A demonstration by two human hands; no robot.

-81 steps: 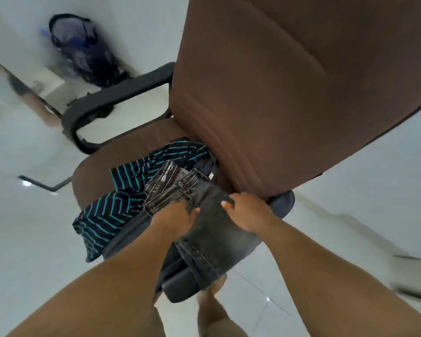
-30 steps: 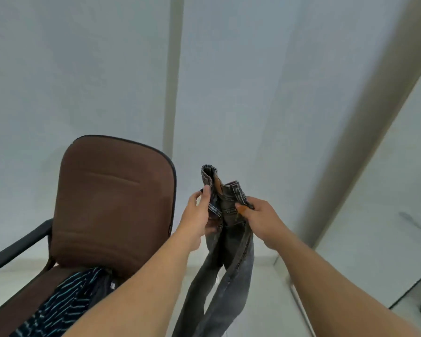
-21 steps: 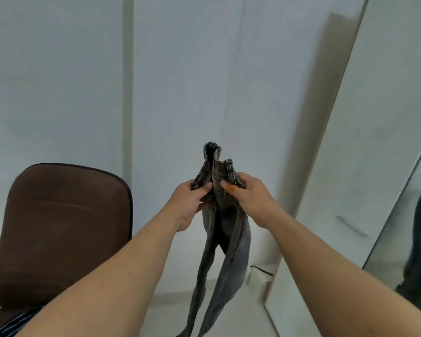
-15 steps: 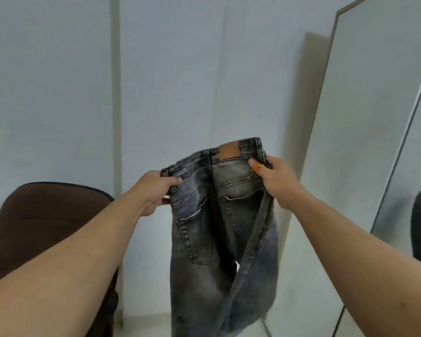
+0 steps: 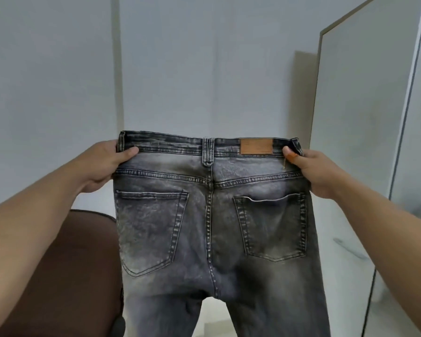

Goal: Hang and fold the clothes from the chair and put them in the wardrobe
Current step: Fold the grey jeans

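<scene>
jeans (image 5: 212, 227) spread – left hand (image 5: 102, 161), right hand (image 5: 311, 171) pinch waistband

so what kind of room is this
Probably a bedroom or dressing corner at home: a tall leaning mirror, a brown chair and plain white walls, with jeans held up.

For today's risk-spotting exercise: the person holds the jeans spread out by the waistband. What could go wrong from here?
1. Each hand, left hand and right hand, pinches only a corner of the jeans waistband; one slip could drop that side.
2. The hanging legs run out of view below and may drag or snag on the brown chair beside them.
</scene>
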